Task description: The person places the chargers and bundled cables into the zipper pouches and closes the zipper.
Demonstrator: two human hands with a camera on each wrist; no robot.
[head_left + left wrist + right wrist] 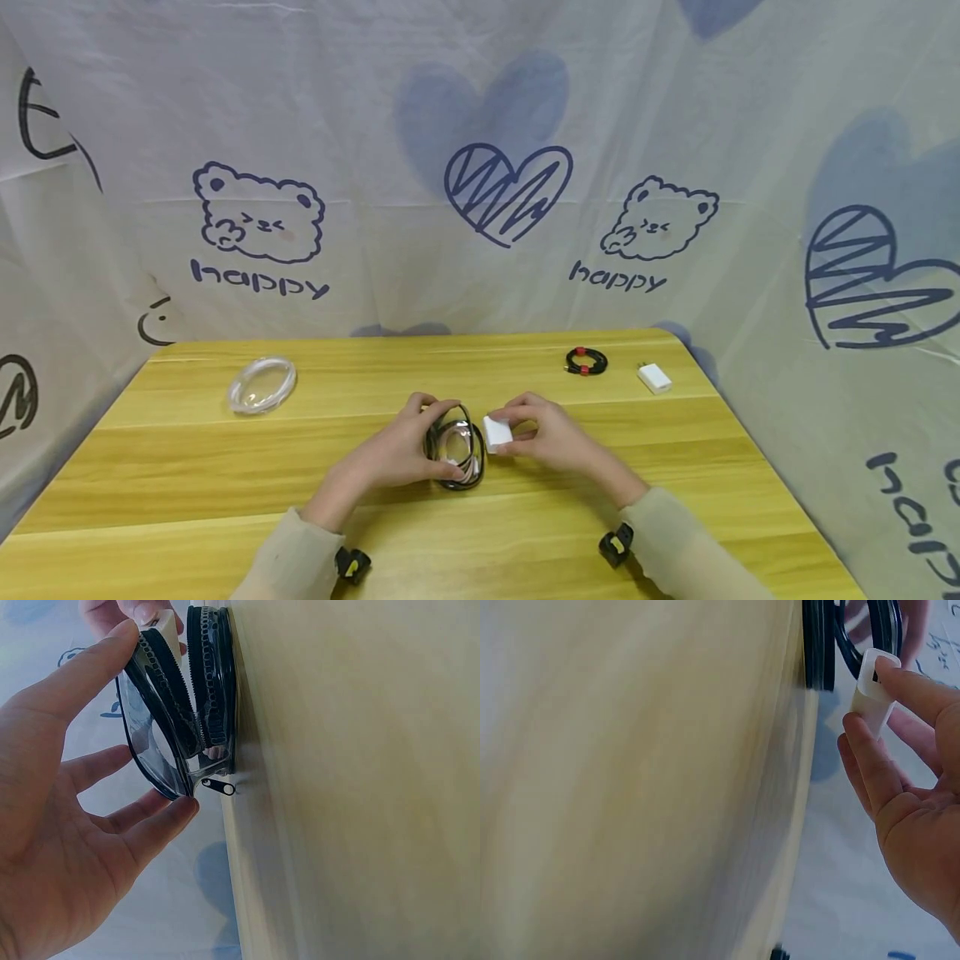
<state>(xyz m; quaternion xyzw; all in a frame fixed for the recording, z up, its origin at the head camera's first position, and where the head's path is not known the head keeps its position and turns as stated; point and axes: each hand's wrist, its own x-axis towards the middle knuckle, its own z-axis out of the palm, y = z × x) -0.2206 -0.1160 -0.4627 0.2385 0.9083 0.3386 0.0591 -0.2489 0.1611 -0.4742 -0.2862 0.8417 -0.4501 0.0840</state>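
On the near middle of the table, my left hand (405, 446) grips a small clear pouch (214, 682) with black zipper edging, its thumb on the upper rim and fingertips on the lower side. The zipper is undone and the two sides gape apart; a zipper pull (219, 787) hangs at the end. Something pale and looped shows through the clear pouch, but its kind is unclear. Close on the pouch's right side, my right hand (551, 435) pinches a white block (497, 434), which looks like a charger plug, between thumb and fingers. In the left wrist view the block is at the pouch's opening.
A coiled white cable (238, 392) lies at the table's back left. Towards the back right are a black cable bundled with red ties (584, 369) and a white charger plug (655, 379) with prongs. Printed cloth (375, 208) hangs behind the wooden table (360, 542).
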